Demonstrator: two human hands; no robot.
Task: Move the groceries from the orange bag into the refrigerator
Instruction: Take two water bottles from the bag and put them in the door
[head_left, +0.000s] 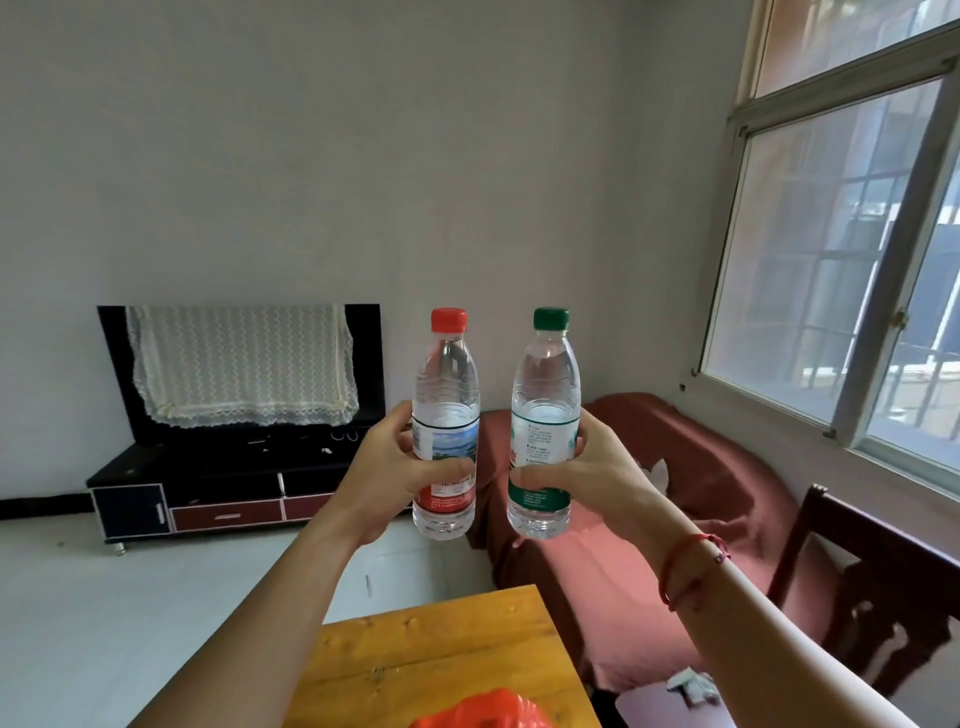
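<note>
High above the wooden table, both hands are raised side by side, each wrapped around one water bottle. The left hand grips the red-capped bottle around its label, thumb laid across the front and fingers curled behind. The right hand grips the green-capped bottle the same way, with a red string bracelet on its wrist. That makes two bottles, one per hand, both clear, capped and close to upright, just beside each other without touching. One orange bag lies at the table's near edge, below the arms, only its top showing. Beyond the table to the left stands one dark low cabinet carrying one television draped with a lace cloth. Beyond the table to the right lies one red-covered sofa. Right of the table stands one dark wooden chair, and higher up on that side is a window.
</note>
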